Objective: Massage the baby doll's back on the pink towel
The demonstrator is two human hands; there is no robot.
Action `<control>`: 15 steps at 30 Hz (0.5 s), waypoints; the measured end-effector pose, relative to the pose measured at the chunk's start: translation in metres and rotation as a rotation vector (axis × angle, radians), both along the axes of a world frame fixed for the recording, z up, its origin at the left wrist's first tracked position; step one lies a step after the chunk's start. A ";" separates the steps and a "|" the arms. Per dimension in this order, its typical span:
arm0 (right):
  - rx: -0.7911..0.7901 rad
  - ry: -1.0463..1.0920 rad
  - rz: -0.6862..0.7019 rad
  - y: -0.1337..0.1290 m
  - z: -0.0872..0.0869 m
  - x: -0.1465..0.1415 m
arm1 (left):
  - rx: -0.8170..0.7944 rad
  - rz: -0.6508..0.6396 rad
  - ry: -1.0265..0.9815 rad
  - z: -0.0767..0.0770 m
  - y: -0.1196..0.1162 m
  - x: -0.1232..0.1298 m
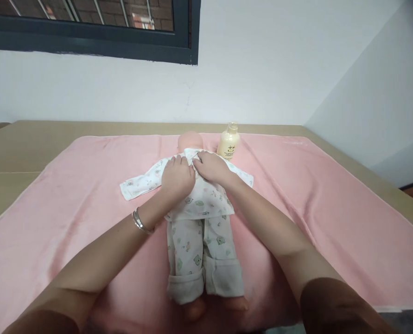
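Note:
A baby doll (189, 140) lies lengthwise in front of me, its bald head away from me and its feet at the near side. It wears a white printed shirt (209, 199) and matching trousers (187, 246) with rolled cuffs. My left hand (179, 176) is closed on the shirt's upper part, left of its middle. Close beside it, my right hand (211, 166) grips the shirt just below the neck, fingers bent. The thumbs nearly meet; the fingertips are partly hidden in the cloth. Both sleeves spread outward, the right one partly behind my right arm.
A pale yellow lotion bottle (229, 143) stands right of the doll's head. Under everything lies a pink blanket (98, 195) with folds on the right, over a tan tabletop (42, 141). A white wall (255, 69) and a dark window frame (88, 44) rise behind.

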State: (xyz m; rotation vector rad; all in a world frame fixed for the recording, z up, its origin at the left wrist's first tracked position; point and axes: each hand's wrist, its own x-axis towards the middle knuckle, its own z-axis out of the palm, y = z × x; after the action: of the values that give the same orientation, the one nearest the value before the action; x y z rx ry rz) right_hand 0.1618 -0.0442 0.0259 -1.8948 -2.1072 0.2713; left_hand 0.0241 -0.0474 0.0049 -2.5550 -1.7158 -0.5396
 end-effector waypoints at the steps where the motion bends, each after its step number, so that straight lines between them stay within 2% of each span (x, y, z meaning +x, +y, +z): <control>1: 0.010 0.014 0.004 0.003 -0.002 0.001 | 0.012 -0.023 0.024 0.001 -0.004 0.001; 3: 0.030 -0.011 0.002 0.003 -0.003 -0.001 | -0.018 -0.053 0.002 0.004 -0.001 0.000; 7: 0.043 -0.126 -0.013 -0.015 0.004 -0.015 | -0.198 -0.035 -0.195 0.004 0.030 -0.016; 10: 0.006 -0.109 -0.022 -0.022 0.008 -0.018 | -0.242 -0.051 -0.272 0.001 0.044 -0.024; 12: -0.021 -0.055 -0.029 -0.015 0.006 -0.013 | -0.203 -0.045 -0.223 0.000 0.040 -0.022; 15: -0.014 -0.006 -0.043 0.000 0.000 -0.003 | -0.132 -0.003 -0.075 0.003 0.022 -0.011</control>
State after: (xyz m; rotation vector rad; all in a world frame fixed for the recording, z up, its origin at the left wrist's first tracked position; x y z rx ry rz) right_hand 0.1584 -0.0446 0.0262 -1.9486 -2.0708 0.2726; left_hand 0.0126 -0.0254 0.0080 -2.6586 -1.8318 -0.5460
